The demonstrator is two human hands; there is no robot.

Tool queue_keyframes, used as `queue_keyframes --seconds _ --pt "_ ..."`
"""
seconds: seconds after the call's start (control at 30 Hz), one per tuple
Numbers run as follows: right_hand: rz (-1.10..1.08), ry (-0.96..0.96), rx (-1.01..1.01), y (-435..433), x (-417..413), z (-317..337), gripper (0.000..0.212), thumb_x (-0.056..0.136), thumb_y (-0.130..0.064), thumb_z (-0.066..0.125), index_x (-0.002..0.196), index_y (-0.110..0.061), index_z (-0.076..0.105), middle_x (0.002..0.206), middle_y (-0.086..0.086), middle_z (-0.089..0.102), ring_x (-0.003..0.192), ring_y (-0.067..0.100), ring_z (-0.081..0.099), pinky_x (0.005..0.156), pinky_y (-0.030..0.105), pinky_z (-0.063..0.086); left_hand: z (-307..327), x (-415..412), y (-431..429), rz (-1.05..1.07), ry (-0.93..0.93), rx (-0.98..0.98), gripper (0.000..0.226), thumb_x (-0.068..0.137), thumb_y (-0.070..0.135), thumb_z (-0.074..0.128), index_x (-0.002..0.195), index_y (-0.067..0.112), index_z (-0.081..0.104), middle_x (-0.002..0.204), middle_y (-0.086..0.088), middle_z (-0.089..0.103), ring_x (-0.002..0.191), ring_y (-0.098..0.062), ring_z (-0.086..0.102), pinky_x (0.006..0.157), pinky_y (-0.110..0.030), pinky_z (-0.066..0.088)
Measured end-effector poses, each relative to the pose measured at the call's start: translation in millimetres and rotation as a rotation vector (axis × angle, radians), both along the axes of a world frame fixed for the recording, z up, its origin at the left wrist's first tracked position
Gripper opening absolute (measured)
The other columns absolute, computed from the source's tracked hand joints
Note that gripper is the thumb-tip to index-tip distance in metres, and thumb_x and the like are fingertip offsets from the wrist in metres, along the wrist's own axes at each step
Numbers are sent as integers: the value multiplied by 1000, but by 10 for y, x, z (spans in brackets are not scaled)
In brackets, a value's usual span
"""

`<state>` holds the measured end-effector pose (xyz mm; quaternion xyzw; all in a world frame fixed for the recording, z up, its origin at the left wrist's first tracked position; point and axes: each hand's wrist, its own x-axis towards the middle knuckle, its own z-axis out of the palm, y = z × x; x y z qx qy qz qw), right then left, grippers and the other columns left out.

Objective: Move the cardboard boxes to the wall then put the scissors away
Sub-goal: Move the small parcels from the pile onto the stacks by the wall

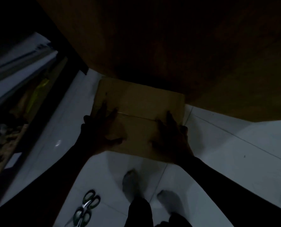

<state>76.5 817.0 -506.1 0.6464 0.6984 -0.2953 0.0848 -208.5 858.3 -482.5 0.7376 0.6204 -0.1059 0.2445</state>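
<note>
Two hands lie flat on the box [139, 102], which sits on the floor [235, 153]: the left hand [100, 130] at its left edge, the right hand [172, 138] near its right corner. The fingers [169, 116] are spread and straight, pressing on the lid rather than curling round anything, as far as the dim light shows. The box's far edge meets the shadow of a big brown surface [169, 38]; whether that is the wall or a larger carton I cannot tell.

The risks, as I judge them:

- The palms bear on the lid near its centre seam. A hard push could cave the flaps instead of sliding the box.
- The tiles look glossy and the feet [130, 182] appear to be in socks, so a shove could send the feet slipping backwards.
- The scissors [87, 208] lie on the floor just beside the left foot, well behind the box. In this poor light a step back or sideways could land on them.
- A cluttered shelf [21, 79] runs along the left, and a skewed push could drive the box into it.
</note>
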Motion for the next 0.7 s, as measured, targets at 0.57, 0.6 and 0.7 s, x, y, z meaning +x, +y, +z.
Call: queue_keyframes --seconds 0.57,0.6,0.7 --pt "256 225 341 76 -335 3121 80 80 -82 30 150 -45 24 164 -1 6 142 39 28 106 54 32 3376 -273 -958 398 -4 279 103 59 98 24 149 53 2 160 8 -20 145 -44 10 110 -66 18" --pt "286 221 354 60 -328 3295 80 80 -82 30 150 -45 23 164 -3 4 143 37 27 109 52 29 3566 -237 -1055 437 3 295 104 57 100 22 149 53 4 160 8 -19 144 -43 12 111 -63 19" --pt "350 318 348 26 -345 3847 77 79 -78 35 149 -45 29 163 -6 3 143 34 28 114 51 23 4070 -158 -1337 567 -2 298 105 53 103 20 146 58 3 159 15 -19 143 -39 15 111 -59 22"
